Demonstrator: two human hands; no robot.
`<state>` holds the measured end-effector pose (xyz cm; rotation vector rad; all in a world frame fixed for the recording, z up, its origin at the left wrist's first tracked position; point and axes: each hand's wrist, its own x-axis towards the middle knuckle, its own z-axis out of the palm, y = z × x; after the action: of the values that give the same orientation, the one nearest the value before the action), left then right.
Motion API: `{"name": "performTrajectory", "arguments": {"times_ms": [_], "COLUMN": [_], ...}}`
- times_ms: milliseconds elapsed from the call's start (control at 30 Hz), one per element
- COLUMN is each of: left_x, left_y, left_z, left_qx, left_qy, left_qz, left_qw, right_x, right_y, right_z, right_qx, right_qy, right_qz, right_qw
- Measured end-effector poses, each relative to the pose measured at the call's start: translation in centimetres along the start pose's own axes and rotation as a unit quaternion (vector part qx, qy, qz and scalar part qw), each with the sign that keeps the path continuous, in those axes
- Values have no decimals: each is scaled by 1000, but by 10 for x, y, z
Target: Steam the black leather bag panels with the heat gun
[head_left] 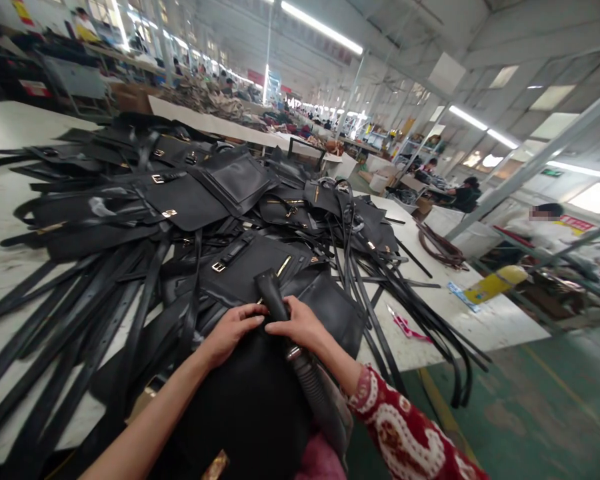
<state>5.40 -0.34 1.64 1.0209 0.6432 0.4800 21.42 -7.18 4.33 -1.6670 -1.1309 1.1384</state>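
A black leather-look bag (250,400) lies close in front of me, its flap towards my body. My left hand (237,330) is closed at the bag's upper edge, thumb and fingers pinching there. My right hand (303,323) curls round a dark tube-like piece (270,293), thumb across it. Below that hand a ribbed black grip (313,387) with a metal ring runs down the bag's side; I cannot tell whether the two parts join. Just beyond my hands lies another black bag piece (250,267) with a gold buckle and zip.
Black bags (195,200) with long straps are heaped over the white table (410,357). Pink-handled snips (410,328), a yellow roll-shaped thing (497,283) and coiled brown straps (437,247) lie at right. Other people sit at work farther off. Green floor (555,400) shows beyond the table edge.
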Motion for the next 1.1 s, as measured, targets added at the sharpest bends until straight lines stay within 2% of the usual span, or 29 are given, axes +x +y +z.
{"name": "performTrajectory", "arguments": {"times_ms": [67,133,233,333,433,733,1100], "left_x": [-1,-3,-4,0,6,11,6], "left_y": [3,5,5,1,-3,-8,2], "left_z": [1,3,6,8,8,8,26], "left_qx": [22,46,70,109,147,178,225], "left_qy": [10,8,2,38,74,84,119], "left_qz": [16,44,65,60,60,60,13], "left_qw": [1000,998,995,991,985,979,967], "right_x": [9,12,5,-5,-13,-19,-31], "right_y": [-2,-4,-8,-8,-5,-4,-5], "right_z": [7,6,-14,-40,-55,-53,-63], "right_qx": [24,68,146,214,261,341,349], "right_qy": [8,-10,-32,-30,-15,38,141], "right_qz": [-7,-12,-23,-21,-2,52,107], "right_qw": [1000,998,988,976,965,938,920]}}
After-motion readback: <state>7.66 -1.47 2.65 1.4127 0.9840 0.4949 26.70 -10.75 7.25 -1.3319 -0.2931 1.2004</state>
